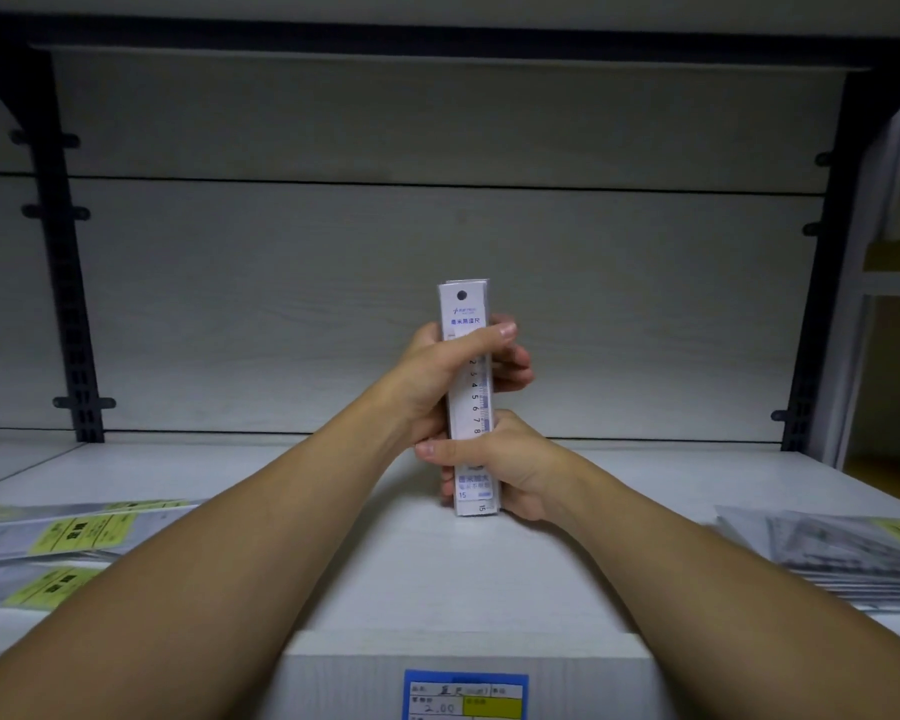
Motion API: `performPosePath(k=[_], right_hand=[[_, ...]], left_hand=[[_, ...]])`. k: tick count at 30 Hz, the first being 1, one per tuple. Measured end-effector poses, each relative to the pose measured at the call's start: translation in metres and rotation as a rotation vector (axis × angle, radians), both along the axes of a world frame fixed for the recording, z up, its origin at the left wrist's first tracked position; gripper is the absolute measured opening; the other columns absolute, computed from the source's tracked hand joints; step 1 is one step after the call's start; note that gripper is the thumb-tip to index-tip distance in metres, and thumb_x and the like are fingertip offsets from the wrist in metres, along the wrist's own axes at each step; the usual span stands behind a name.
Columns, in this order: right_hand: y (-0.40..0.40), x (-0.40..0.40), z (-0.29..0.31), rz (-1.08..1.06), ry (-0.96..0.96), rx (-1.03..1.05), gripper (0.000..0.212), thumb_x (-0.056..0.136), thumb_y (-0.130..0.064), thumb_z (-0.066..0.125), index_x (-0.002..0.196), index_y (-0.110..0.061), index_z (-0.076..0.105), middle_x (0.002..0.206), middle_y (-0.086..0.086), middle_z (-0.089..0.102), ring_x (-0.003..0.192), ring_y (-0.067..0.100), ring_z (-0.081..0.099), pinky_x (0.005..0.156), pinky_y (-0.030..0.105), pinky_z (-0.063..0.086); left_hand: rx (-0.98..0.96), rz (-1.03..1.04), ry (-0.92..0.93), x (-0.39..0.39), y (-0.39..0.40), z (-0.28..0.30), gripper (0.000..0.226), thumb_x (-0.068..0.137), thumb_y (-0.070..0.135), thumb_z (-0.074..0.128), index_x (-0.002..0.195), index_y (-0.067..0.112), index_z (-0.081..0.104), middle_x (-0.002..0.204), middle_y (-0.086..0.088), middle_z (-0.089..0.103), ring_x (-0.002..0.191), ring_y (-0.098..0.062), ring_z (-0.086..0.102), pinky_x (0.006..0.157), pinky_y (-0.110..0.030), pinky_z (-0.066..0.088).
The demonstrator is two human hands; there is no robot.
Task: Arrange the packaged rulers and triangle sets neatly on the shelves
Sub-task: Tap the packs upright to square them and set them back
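A stack of packaged short rulers (pixel 467 314) stands upright on its lower end on the white shelf (pixel 437 574), in the middle of the view. My left hand (pixel 437 376) grips the upper half of the stack, thumb across the front and fingers round the back. My right hand (pixel 510 465) grips the lower half, thumb laid across the front. Flat packs with yellow labels (pixel 68 537) lie on the shelf at the left. Packaged triangle sets (pixel 842 553) lie in a pile at the right.
The shelf's back panel (pixel 437 241) rises behind the rulers, between dark slotted uprights at the left (pixel 68 304) and right (pixel 822 304). Another shelf board hangs overhead. A blue price tag (pixel 466 693) sits on the front edge below.
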State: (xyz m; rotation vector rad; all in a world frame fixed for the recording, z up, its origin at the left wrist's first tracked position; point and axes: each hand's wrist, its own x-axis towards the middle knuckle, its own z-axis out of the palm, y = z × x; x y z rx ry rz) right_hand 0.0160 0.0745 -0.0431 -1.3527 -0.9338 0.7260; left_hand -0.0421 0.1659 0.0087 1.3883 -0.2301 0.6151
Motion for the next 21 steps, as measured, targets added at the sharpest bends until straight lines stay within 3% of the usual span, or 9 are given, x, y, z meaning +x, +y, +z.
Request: performPosePath(k=[3,7,10,14,21], right_hand=[[-0.001,0.001,-0.001,0.030,0.000,0.017,0.027,0.074,0.002,0.082,0.098,0.000,0.068,0.078,0.011,0.068,0.072,0.024,0.066,0.077,0.042,0.057],[-0.002,0.003,-0.002,0.056,0.006,-0.003,0.040,0.072,0.007,0.079,0.109,0.009,0.065,0.092,0.022,0.067,0.087,0.035,0.067,0.089,0.048,0.057],[-0.002,0.003,-0.002,0.053,0.016,-0.026,0.025,0.079,0.011,0.073,0.101,0.003,0.067,0.080,0.017,0.066,0.074,0.032,0.067,0.080,0.044,0.060],[-0.002,0.005,-0.001,0.030,0.036,-0.037,0.040,0.076,0.010,0.075,0.114,0.007,0.062,0.078,0.014,0.067,0.069,0.030,0.066,0.072,0.040,0.060],[-0.003,0.007,-0.001,0.054,0.009,-0.049,0.046,0.075,0.012,0.077,0.118,0.002,0.064,0.097,0.015,0.071,0.092,0.028,0.070,0.095,0.047,0.056]], left_hand=[[0.015,-0.001,0.014,0.000,-0.001,-0.003,0.023,0.087,0.007,0.069,0.109,0.003,0.063,0.080,-0.017,0.065,0.071,-0.034,0.066,0.073,-0.040,0.056],[0.041,0.031,0.054,0.002,-0.002,-0.008,0.014,0.088,0.004,0.069,0.101,0.004,0.063,0.072,-0.014,0.060,0.064,-0.029,0.062,0.065,-0.036,0.057],[0.072,0.042,0.082,0.006,-0.004,-0.010,0.011,0.088,0.011,0.071,0.090,0.009,0.060,0.065,-0.009,0.055,0.056,-0.026,0.055,0.063,-0.036,0.053],[0.067,0.053,0.056,0.009,-0.005,-0.008,0.018,0.090,0.016,0.071,0.087,0.007,0.055,0.063,-0.009,0.053,0.052,-0.023,0.050,0.058,-0.035,0.052],[0.000,0.116,0.064,0.012,0.004,-0.011,0.016,0.093,0.018,0.066,0.084,0.010,0.055,0.062,-0.006,0.054,0.051,-0.020,0.052,0.059,-0.033,0.051]])
